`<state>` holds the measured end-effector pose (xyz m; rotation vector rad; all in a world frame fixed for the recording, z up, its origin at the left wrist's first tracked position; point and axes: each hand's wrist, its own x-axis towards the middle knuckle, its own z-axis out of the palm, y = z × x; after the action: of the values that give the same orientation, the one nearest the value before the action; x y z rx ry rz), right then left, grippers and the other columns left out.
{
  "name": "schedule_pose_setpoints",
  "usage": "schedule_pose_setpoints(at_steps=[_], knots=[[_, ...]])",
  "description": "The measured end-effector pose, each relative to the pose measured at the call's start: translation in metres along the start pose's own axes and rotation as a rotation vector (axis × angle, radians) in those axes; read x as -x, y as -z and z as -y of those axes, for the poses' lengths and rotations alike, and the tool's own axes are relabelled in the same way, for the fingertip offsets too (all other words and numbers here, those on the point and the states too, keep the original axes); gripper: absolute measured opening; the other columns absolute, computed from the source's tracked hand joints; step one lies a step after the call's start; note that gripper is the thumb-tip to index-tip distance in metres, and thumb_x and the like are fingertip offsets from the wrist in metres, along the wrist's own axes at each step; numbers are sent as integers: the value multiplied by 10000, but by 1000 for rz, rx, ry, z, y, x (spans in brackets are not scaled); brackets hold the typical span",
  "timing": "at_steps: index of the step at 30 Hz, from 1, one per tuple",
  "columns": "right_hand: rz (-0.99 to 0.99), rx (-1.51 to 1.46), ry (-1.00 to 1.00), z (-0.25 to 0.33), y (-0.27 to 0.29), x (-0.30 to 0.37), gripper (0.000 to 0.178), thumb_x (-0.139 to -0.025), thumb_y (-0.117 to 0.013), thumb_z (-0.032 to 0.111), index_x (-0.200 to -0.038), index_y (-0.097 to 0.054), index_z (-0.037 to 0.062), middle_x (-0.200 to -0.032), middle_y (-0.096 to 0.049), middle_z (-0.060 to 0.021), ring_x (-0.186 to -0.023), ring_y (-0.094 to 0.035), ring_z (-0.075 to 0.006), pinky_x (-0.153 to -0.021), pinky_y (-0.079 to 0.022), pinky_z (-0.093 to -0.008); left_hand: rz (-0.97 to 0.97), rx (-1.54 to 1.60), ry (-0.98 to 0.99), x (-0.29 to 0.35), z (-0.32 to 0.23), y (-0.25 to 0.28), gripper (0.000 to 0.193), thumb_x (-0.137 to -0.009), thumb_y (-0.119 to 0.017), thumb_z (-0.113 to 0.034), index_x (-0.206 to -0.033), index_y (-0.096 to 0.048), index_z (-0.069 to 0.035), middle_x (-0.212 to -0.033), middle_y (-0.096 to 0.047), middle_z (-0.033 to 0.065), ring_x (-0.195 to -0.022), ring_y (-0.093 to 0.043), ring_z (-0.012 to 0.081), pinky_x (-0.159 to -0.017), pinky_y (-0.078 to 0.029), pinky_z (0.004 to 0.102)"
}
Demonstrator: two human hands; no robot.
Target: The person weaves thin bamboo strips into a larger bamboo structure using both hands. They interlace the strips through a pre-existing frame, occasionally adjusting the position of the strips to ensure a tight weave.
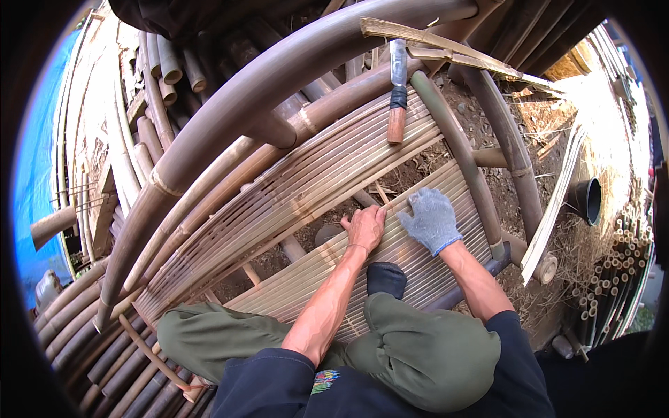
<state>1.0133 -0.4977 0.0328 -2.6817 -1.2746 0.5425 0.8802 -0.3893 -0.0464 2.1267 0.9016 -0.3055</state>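
I sit on a bench-like frame of dark bamboo poles, its seat made of narrow pale bamboo slats in two sections with a gap between. My bare left hand (366,228) curls over the edge slat (306,261) of the nearer slatted section (418,261), its thumb apart from the fingers. To its right, my right hand (432,219), in a grey knit glove, bends its fingers over the same edge; the fingertips are partly hidden. A knife (397,94) with a wooden, black-wrapped handle lies across the farther slatted section (306,177), beyond both hands.
A thick curved bamboo rail (230,104) arches over the far left side. Split bamboo strips (467,56) rest across the frame at the far right. A black bucket (587,200) and bundled thin bamboo poles (613,272) stand on the right; stacked bamboo poles (77,313) lie left.
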Motion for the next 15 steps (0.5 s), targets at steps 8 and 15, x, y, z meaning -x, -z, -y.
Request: schedule_pose_setpoints(at_steps=[8, 15], knots=[[537, -456, -304, -22, -42, 8, 403, -862, -637, 386, -935, -661, -9, -871, -630, -202, -856, -634, -346, -777, -490, -479, -4, 25, 0, 0, -11, -1, 258, -986, -474, -337, -1079, -625, -150, -1021, -682, 123, -1036, -572, 372, -949, -263, 657], [224, -797, -90, 2, 89, -19, 291, -960, -516, 249, -937, -680, 10, -1109, -660, -192, -988, -652, -277, -895, -488, -369, 40, 12, 3, 2, -7, 7, 243, -991, -454, -335, -1003, -610, -149, -1012, -683, 90, -1032, -553, 350, -919, -266, 640]])
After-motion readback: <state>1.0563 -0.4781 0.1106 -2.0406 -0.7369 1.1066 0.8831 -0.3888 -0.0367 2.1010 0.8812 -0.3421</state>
